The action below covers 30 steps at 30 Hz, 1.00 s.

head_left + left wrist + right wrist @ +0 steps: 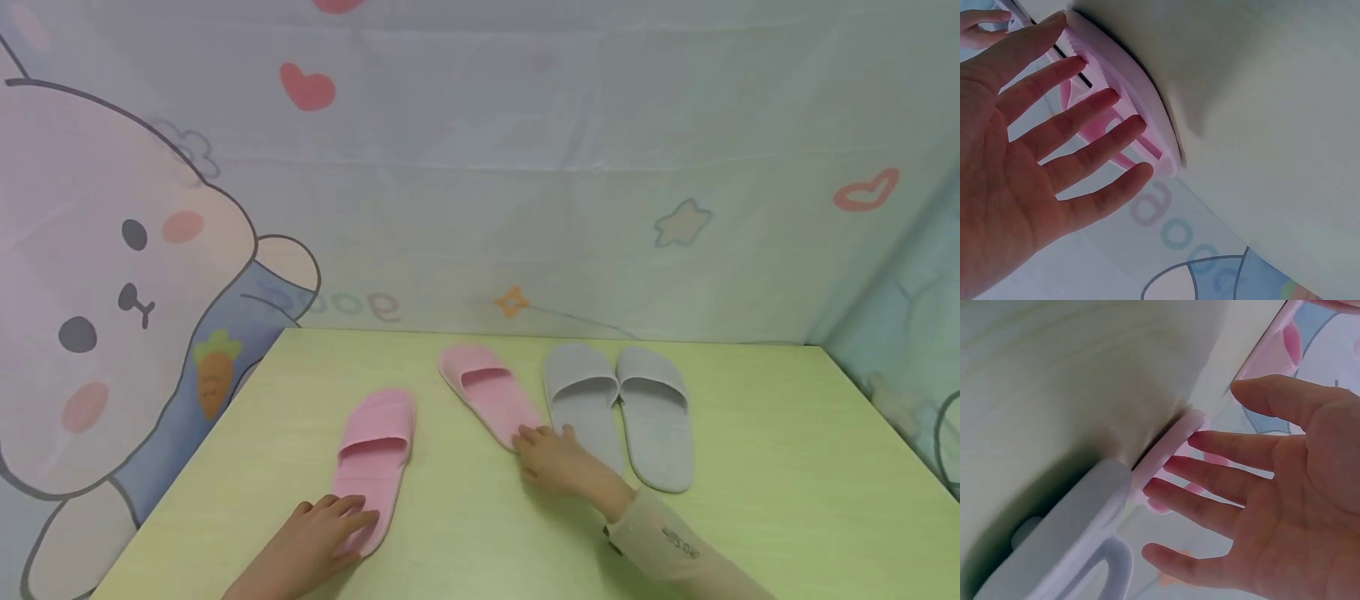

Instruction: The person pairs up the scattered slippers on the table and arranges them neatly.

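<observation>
Two pink slippers lie apart on the table, toes pointing to the back. My left hand [318, 533] rests its spread fingers on the heel of the nearer pink slipper [375, 421]; the left wrist view shows the fingertips along that slipper's sole [1138, 81], thumb at its heel end. At the heel of the other, tilted pink slipper [480, 379] are the fingertips of my right hand [557, 462]. In the right wrist view those fingers reach out nearly straight onto the slipper's edge [1169, 440], thumb held away. Neither hand curls round anything.
A pair of grey slippers [656, 425] lies side by side just right of the right hand, which partly covers the left one's heel. The yellow-green table [787, 467] ends at a printed cloth backdrop [480, 167] behind and at the left.
</observation>
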Available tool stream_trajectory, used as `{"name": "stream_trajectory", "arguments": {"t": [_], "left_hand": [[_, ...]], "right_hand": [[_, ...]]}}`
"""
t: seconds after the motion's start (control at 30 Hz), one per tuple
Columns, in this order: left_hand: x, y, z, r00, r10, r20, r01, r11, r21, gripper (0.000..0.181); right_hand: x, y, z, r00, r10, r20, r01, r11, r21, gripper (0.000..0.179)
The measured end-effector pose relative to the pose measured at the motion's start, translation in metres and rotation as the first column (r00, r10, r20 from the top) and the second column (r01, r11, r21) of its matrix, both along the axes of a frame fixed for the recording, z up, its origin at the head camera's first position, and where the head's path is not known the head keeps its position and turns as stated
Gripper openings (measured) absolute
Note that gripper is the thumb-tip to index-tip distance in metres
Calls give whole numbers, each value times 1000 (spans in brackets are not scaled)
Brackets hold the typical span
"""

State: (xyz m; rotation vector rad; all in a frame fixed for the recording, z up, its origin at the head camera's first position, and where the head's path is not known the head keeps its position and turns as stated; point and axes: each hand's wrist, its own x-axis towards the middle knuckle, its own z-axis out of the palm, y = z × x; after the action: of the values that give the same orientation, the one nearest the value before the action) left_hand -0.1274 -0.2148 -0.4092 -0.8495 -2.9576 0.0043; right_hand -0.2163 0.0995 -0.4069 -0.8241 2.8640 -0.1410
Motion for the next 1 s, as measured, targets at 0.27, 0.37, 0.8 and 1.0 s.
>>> {"name": "stream_trajectory", "arguments": {"t": [0.27, 0.37, 0.8, 1.0], "left_hand": [[-14, 14, 1, 998, -55, -32, 55, 999, -4, 36], [-20, 20, 1, 998, -59, -38, 59, 998, 0, 36], [-42, 38, -2, 990, -110, -92, 111, 994, 13, 31], [-53, 46, -3, 988, -132, -85, 134, 991, 14, 28]], "right_hand": [[11, 0, -1, 1000, 10, -24, -10, 1000, 27, 47], [16, -1, 2, 999, 22, -36, -20, 999, 31, 46], [30, -4, 4, 999, 43, -21, -42, 998, 41, 48], [33, -4, 3, 997, 55, -51, -53, 997, 47, 49]]}}
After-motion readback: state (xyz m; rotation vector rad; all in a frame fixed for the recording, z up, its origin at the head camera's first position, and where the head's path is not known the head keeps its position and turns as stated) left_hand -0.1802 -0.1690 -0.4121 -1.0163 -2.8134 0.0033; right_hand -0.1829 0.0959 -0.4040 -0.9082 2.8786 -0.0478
